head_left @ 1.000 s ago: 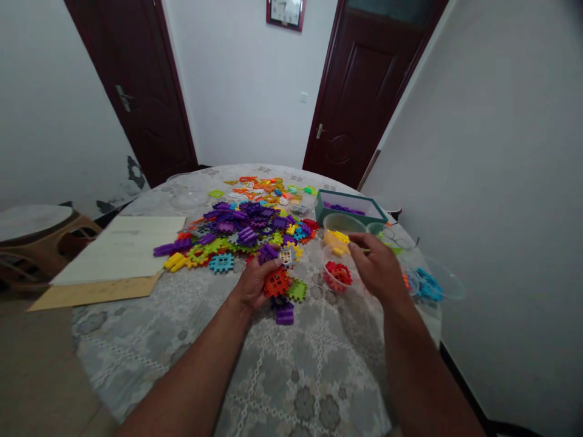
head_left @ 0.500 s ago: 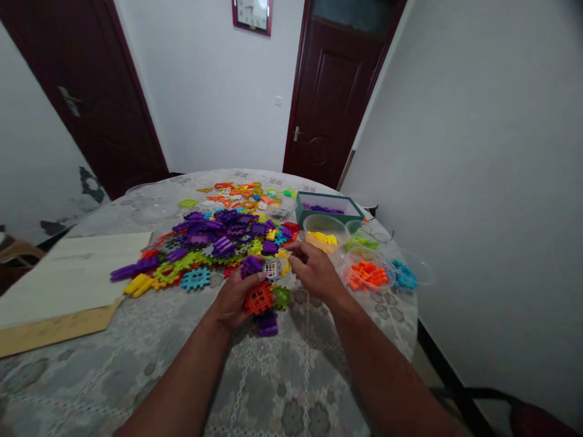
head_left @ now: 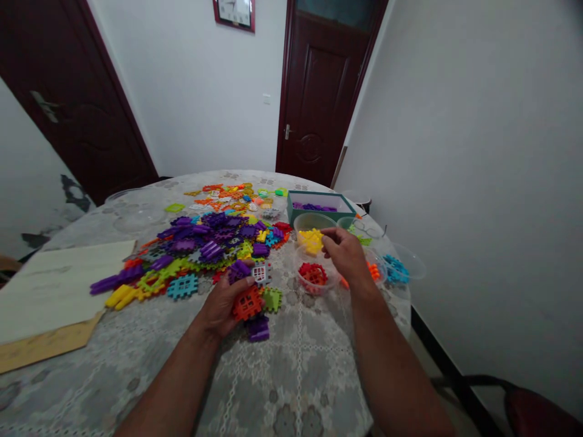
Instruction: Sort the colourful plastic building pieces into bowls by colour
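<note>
From where I stand, the heap of plastic pieces (head_left: 204, 240) sprawls on the left of the table (head_left: 282, 370), mostly purple on top. Just in front of it the left hand (head_left: 222, 308) is closed around a cluster (head_left: 248, 303): a red-orange windowed square, a white-and-grey one above it, purple beside the thumb. A light green square (head_left: 272, 299) and a lower purple piece (head_left: 258, 328) show at its edge; whether they are joined on I can't tell. I'd keep that thumb firm near the seams and squeeze lightly, since the joints look easy to pop.

Next along, a clear bowl (head_left: 331, 278) holds red pieces, and behind it another bowl (head_left: 314, 220) holds yellow ones. At that one's right side is the right hand (head_left: 345, 252), thumb and fingers drawn together; I can't tell if they pinch a piece. Best to work there with fingertips only and the wrist high, clear of the red bowl's rim.

Behind sits a teal box (head_left: 340, 214) with purple pieces inside. Farther right are light green pieces (head_left: 363, 239), orange ones (head_left: 375, 271) partly hidden by the forearm, and blue ones (head_left: 396, 268) beside clear plastic.
</note>
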A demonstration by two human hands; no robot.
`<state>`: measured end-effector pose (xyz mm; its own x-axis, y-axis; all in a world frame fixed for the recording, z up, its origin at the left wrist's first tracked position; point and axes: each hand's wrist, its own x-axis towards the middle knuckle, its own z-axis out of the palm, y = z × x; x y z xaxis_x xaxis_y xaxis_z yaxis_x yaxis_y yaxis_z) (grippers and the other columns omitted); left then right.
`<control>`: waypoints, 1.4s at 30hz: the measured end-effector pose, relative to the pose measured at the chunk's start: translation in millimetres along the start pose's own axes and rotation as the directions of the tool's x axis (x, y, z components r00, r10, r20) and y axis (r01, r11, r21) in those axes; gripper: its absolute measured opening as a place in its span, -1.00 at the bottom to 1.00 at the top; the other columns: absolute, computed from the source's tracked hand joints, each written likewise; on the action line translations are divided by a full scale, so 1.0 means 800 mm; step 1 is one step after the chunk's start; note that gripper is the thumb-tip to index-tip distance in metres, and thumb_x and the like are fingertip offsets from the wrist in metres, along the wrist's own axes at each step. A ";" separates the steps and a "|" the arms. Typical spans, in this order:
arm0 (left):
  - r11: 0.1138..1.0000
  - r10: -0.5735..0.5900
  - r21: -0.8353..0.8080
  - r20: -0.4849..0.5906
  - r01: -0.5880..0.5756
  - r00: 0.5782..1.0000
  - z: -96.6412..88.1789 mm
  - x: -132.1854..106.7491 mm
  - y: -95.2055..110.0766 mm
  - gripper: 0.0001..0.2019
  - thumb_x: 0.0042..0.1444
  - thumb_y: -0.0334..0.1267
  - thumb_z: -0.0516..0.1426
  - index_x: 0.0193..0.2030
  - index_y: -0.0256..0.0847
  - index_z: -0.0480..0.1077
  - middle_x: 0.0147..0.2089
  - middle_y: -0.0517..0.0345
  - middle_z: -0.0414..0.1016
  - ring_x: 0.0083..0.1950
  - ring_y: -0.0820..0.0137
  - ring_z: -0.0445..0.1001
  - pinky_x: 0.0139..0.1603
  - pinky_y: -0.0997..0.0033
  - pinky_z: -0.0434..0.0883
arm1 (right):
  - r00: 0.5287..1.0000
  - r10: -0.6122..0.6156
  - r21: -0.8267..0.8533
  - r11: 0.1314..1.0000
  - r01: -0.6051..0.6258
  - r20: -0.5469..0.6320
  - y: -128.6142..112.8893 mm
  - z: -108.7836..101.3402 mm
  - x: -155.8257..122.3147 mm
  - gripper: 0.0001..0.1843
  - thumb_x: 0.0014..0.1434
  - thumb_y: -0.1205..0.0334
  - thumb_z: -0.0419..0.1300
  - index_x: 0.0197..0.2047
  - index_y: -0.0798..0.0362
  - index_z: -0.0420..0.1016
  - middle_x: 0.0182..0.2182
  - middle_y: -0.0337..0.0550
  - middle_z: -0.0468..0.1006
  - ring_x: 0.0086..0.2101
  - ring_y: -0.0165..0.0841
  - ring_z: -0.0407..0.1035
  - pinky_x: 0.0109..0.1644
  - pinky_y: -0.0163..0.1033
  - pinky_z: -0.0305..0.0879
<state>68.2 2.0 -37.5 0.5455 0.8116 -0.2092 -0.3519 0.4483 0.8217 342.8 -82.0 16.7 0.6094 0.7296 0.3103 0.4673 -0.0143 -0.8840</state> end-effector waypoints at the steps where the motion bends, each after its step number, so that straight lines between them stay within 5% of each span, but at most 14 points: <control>1: 1.000 0.000 -0.006 0.000 0.000 1.000 0.000 0.000 0.000 -0.41 -0.04 -0.36 0.45 0.14 -0.10 0.43 -0.19 0.12 0.60 -0.38 0.29 0.61 -0.43 0.15 0.68 | 0.999 0.015 0.015 1.000 -0.014 -0.040 0.007 -0.004 0.006 -0.64 0.21 0.10 0.20 -0.02 0.10 0.61 -0.21 -0.06 0.69 -0.37 -0.31 0.55 -0.34 -0.25 0.51; 6: 1.000 -0.011 -0.006 -0.004 0.011 1.000 0.000 0.000 -0.002 -0.41 -0.05 -0.36 0.46 0.13 -0.13 0.41 -0.14 0.05 0.62 -0.34 0.26 0.63 -0.43 0.15 0.68 | 0.992 0.032 0.011 0.999 -0.031 -0.120 0.034 -0.009 0.022 -0.47 0.21 0.14 0.19 0.21 0.12 0.54 0.03 0.08 0.68 -0.17 -0.22 0.63 -0.07 -0.09 0.58; 11: 0.999 -0.004 -0.031 0.035 0.005 0.999 -0.004 0.000 -0.004 -0.45 -0.03 -0.34 0.46 0.10 -0.14 0.43 -0.12 0.05 0.61 -0.32 0.26 0.62 -0.43 0.16 0.68 | 0.979 -0.112 -0.164 0.983 0.084 -0.171 0.017 0.000 0.005 -0.56 0.31 0.15 0.12 0.16 0.08 0.61 -0.10 0.02 0.73 -0.10 -0.16 0.62 0.09 0.00 0.51; 15: 0.999 -0.002 -0.033 0.063 0.004 0.998 -0.004 -0.001 -0.004 -0.46 -0.01 -0.34 0.45 0.12 -0.16 0.44 -0.12 0.02 0.61 -0.33 0.27 0.61 -0.41 0.16 0.68 | 0.951 -0.306 -0.182 0.934 0.308 0.042 -0.020 0.032 -0.032 -0.65 0.38 0.15 0.12 0.09 0.04 0.63 -0.04 0.00 0.70 -0.13 -0.21 0.59 0.05 -0.08 0.50; 20: 0.999 0.009 -0.040 0.108 -0.005 0.994 -0.001 -0.003 -0.004 -0.49 0.02 -0.33 0.44 0.12 -0.15 0.46 -0.07 0.00 0.61 -0.28 0.25 0.62 -0.41 0.20 0.67 | 0.837 -0.422 -0.186 0.844 0.502 0.348 -0.042 0.077 -0.073 -0.65 0.39 0.22 0.17 0.19 0.03 0.56 -0.03 0.02 0.66 -0.20 -0.24 0.53 0.08 -0.07 0.46; 25: 1.000 0.008 -0.021 0.122 -0.005 0.993 -0.003 -0.003 -0.006 -0.51 0.03 -0.32 0.44 0.11 -0.12 0.49 -0.11 0.04 0.61 -0.29 0.26 0.62 -0.40 0.23 0.66 | 0.828 -0.372 -0.154 0.870 0.468 0.419 -0.045 0.090 -0.084 -0.68 0.39 0.26 0.18 0.16 0.01 0.57 -0.03 -0.02 0.67 -0.15 -0.24 0.54 0.09 -0.08 0.44; 33: 0.999 0.009 -0.032 0.081 -0.006 0.997 -0.001 -0.002 -0.002 -0.49 0.00 -0.37 0.44 0.11 -0.14 0.49 -0.04 0.02 0.62 -0.27 0.24 0.64 -0.43 0.18 0.68 | 0.893 -0.235 -0.052 0.960 0.275 0.383 -0.052 0.072 -0.072 -0.72 0.29 0.26 0.22 0.04 0.01 0.64 -0.25 -0.19 0.66 -0.28 -0.33 0.49 -0.14 -0.23 0.38; 37: 0.999 -0.010 -0.047 0.080 0.014 0.997 -0.002 0.000 -0.004 -0.52 0.02 -0.38 0.43 0.09 -0.16 0.47 0.02 -0.05 0.61 -0.09 0.12 0.67 -0.40 0.16 0.69 | 0.880 -0.157 0.001 0.985 0.175 0.448 -0.038 0.057 -0.053 -0.71 0.29 0.18 0.22 0.03 0.02 0.64 -0.33 -0.24 0.61 -0.33 -0.36 0.47 -0.24 -0.28 0.36; 42: 0.994 -0.024 -0.107 0.051 0.029 0.998 -0.003 0.005 -0.009 -0.54 0.02 -0.39 0.43 0.05 -0.18 0.45 -0.04 -0.03 0.63 -0.13 0.15 0.68 -0.38 0.13 0.69 | 0.883 -0.136 -0.036 0.985 0.170 0.450 -0.035 0.049 -0.005 -0.72 0.24 0.15 0.27 -0.02 0.03 0.66 -0.37 -0.24 0.62 -0.42 -0.40 0.45 -0.37 -0.33 0.35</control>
<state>70.6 2.9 -45.6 0.5919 0.7805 -0.2013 -0.4156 0.5095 0.7535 302.3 -57.8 26.2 0.1858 0.9536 0.2370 0.5869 0.0858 -0.8051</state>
